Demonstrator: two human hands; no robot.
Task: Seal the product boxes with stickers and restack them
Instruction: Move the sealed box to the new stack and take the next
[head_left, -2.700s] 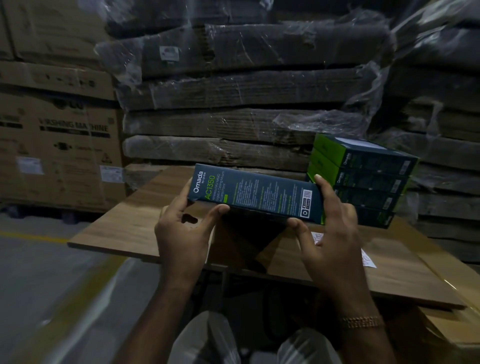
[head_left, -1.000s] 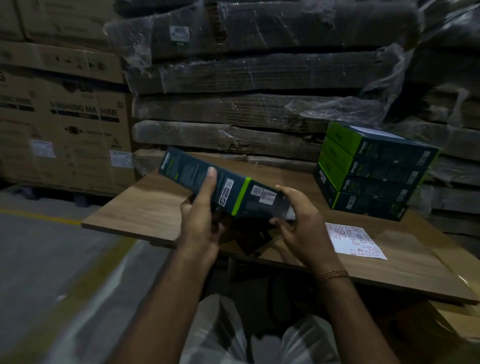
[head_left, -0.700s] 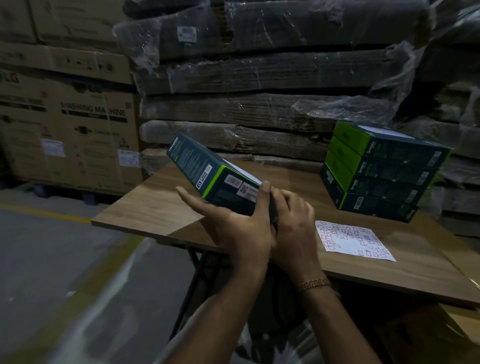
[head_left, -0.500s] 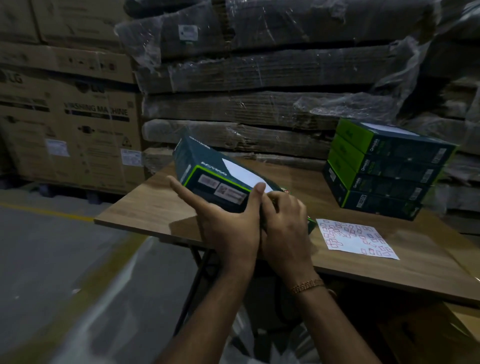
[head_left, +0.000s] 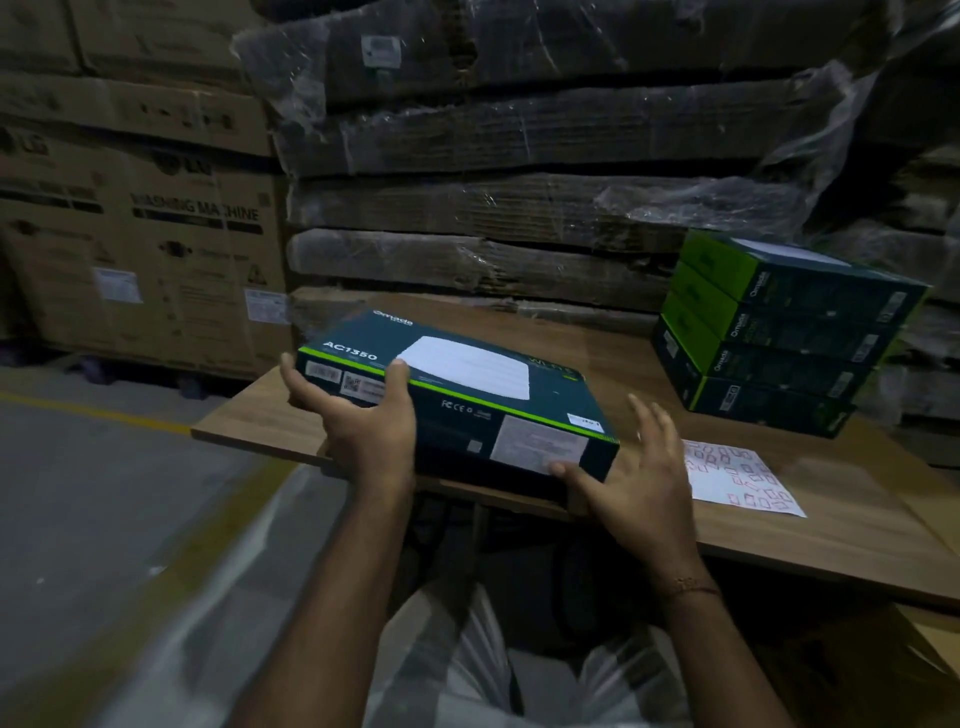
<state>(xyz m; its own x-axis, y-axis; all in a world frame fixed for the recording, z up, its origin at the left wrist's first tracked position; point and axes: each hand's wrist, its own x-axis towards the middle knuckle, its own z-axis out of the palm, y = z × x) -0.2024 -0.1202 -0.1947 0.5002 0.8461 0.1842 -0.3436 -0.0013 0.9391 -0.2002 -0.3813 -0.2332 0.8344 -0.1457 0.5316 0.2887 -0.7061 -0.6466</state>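
**A flat carton held over the table's near edge**

From the head camera, we are looking down at a wooden table (head_left: 597, 332) with a smooth, grained laminate top. Above its near edge we are seeing a flat, rectangular product box (head_left: 467, 395), dark teal card with thin green stripes, a white rounded panel printed on its broad top face and pale paper labels on its narrow sides. The left hand (head_left: 363, 431) is gripping the box at its near left corner, the thumb curled over the top edge and the fingers wrapped beneath. The right hand (head_left: 639, 478) is lying open just beside the box's near right corner, its fingers spread apart and straight, the thumb touching the lower edge of the side label.

Toward the table's far right corner, a stack of product boxes (head_left: 779, 332) is standing four high, with glossy teal sides and green ends. Between that stack and the table's near edge, a white sticker sheet (head_left: 737, 478) is lying flat, dotted with small red-outlined shapes. Behind the table, corrugated cardboard bundles (head_left: 519, 208) in crinkled plastic wrap are piled up.
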